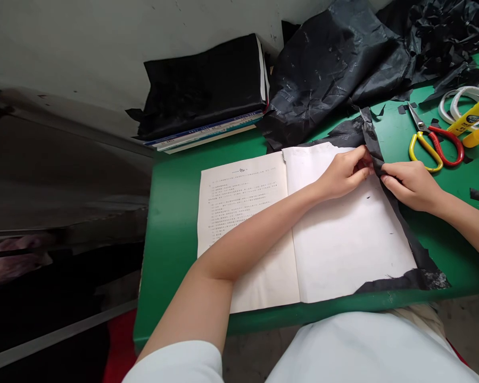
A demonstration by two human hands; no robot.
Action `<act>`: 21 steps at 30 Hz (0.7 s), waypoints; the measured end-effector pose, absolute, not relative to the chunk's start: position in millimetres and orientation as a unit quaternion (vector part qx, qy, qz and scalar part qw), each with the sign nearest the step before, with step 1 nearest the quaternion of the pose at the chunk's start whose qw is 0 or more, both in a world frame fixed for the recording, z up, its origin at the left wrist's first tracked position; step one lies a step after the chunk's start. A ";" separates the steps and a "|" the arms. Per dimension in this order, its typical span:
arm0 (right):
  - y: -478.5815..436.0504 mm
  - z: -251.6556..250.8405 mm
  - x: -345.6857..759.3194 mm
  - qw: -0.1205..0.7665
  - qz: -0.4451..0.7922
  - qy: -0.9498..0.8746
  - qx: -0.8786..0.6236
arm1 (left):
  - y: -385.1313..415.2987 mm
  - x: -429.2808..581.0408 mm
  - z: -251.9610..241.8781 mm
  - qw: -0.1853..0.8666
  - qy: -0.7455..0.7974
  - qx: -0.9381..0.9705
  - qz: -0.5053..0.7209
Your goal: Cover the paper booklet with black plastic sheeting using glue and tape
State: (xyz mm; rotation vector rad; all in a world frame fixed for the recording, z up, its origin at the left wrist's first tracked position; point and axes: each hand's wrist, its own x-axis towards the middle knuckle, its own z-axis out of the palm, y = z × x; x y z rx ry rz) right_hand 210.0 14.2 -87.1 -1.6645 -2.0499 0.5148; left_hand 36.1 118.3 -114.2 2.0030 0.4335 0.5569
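An open book (247, 229) lies on the green table, printed page on the left and a blank white inner cover (343, 239) on the right. Black paper (419, 255) borders the cover's top, right and lower right edges, ragged and partly folded inward. My left hand (349, 170) reaches across the book, its fingers closed at the black strip near the upper right corner. Beside it, my right hand (411, 183) pinches the same strip between thumb and fingers along the right edge. The strip's upper end stands up above both hands.
Scissors (427, 141) with red and yellow handles lie right of the book, near a yellow glue stick (473, 117) and white tape rolls (459, 101). Crumpled black sheeting (335, 64) fills the back. A black-covered book (203, 85) tops a stack against the wall.
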 end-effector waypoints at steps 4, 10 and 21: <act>14.5 -85.1 210.6 0.244 0.207 -0.727 -0.607 | 118.7 35.5 -114.7 0.493 0.163 0.824 0.227; 14.1 -85.1 211.2 0.257 0.207 -0.723 -0.606 | 119.4 35.2 -117.6 0.502 0.140 0.821 0.231; 14.9 -86.5 210.7 0.227 0.212 -0.720 -0.621 | 120.8 35.2 -115.1 0.545 0.139 0.801 0.205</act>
